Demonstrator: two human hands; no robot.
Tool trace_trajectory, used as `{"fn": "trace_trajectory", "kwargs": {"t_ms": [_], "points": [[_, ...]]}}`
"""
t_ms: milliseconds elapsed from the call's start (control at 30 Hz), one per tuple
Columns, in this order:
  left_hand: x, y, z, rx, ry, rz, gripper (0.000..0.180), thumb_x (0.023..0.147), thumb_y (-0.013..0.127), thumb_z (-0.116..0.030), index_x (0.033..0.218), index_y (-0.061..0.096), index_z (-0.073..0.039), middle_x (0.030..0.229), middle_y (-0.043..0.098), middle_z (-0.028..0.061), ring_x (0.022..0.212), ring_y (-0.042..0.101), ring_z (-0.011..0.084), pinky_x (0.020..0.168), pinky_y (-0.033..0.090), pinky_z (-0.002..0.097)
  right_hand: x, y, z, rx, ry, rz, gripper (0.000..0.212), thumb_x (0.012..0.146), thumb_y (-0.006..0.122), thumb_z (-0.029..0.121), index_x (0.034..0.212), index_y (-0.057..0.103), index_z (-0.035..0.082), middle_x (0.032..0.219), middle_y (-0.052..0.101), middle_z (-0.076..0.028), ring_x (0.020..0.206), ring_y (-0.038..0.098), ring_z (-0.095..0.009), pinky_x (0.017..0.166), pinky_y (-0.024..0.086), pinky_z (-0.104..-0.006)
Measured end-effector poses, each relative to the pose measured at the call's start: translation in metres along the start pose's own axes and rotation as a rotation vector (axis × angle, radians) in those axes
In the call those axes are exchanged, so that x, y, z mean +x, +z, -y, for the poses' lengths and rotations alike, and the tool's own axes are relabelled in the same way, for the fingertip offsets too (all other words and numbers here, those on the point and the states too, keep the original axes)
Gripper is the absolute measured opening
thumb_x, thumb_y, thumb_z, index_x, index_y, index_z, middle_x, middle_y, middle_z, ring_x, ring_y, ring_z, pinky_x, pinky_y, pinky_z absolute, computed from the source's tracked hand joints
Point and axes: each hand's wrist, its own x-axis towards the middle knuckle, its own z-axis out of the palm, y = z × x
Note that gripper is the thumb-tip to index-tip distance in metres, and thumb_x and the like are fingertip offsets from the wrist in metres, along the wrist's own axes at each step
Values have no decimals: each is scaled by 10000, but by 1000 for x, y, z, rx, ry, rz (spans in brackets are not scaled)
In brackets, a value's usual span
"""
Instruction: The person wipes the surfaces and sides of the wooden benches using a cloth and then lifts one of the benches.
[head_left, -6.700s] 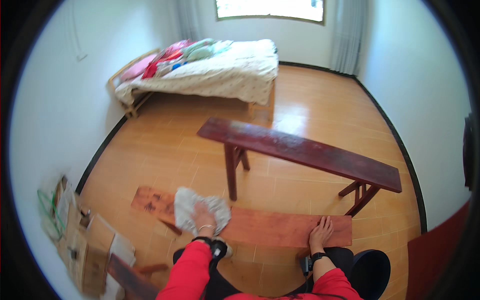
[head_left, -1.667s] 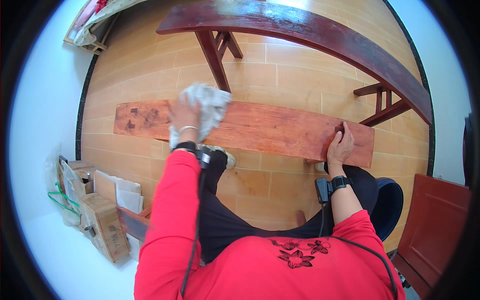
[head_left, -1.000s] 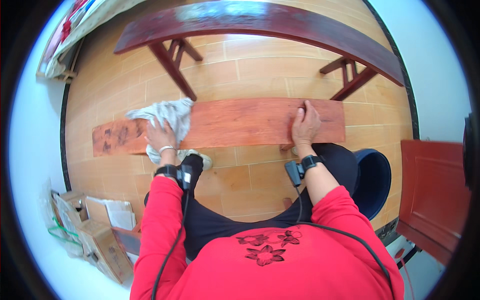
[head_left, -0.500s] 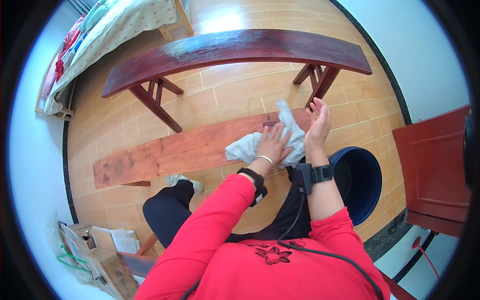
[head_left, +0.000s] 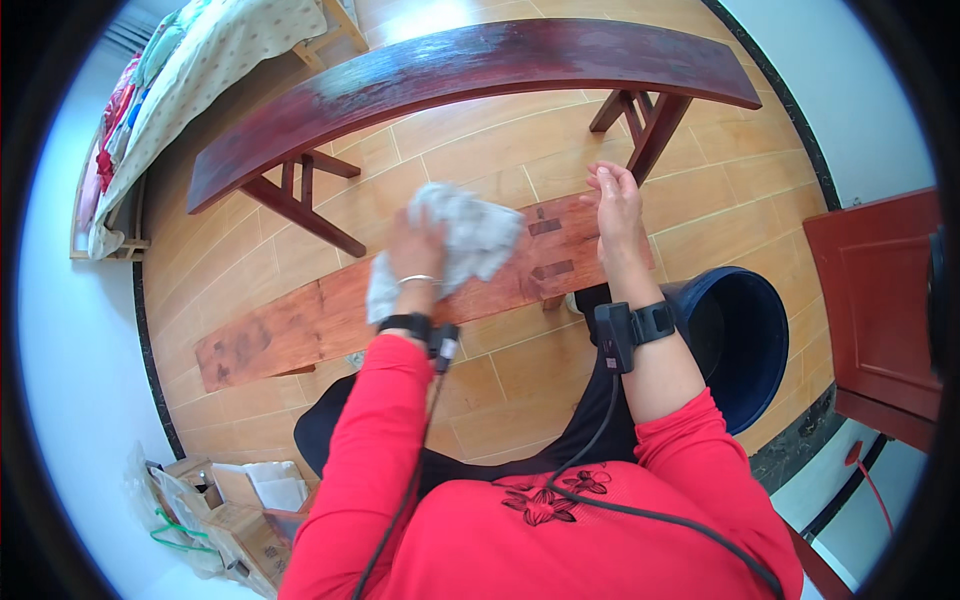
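Seen from above, a person in a red top (head_left: 620,535) faces a long, narrow, reddish-brown wooden worktop (head_left: 290,332) slanting across the centre of the frame. The left hand (head_left: 416,248), blurred, is over a crumpled pale grey cloth (head_left: 475,235) near the middle of the worktop; whether its fingers press flat or pinch the fabric, I cannot tell. The cloth reaches past the worktop's far edge. The right hand (head_left: 620,208) is at the worktop's right end, right of the frame's centre, unclenched, with its fingers close together and slightly bent; whether it touches the wood is unclear. A dark-red bench (head_left: 480,68) arches across the top of the frame. At right, a dark blue bucket (head_left: 755,345) is just beside the right forearm (head_left: 655,375), with a red wooden panel (head_left: 875,305) beyond it. A dotted-covered bed (head_left: 225,70) fills the upper left, and cardboard boxes (head_left: 250,535) sit at lower left
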Motion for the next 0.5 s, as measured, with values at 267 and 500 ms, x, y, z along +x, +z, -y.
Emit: {"fn": "trace_trajectory", "kwargs": {"t_ms": [267,500], "points": [[-119,-56,293,449,-688,47,546,892,442,-489,1313,446,-141,1259,494,169,1128,492,356,938,389,481,-3,22,-36,-261,-81,69,241,914,508,151,1104,537,7,1062,581,-79,949,556,-144,715,494,-251],[-167,-70,320,-59,-1619,-317,868,792,494,-656,1407,252,-94,1231,484,300,1055,521,476,864,445,520,-20,48,-54,-351,-124,167,269,875,544,156,1088,538,-8,995,609,-122,886,587,-197,775,476,-306]]}}
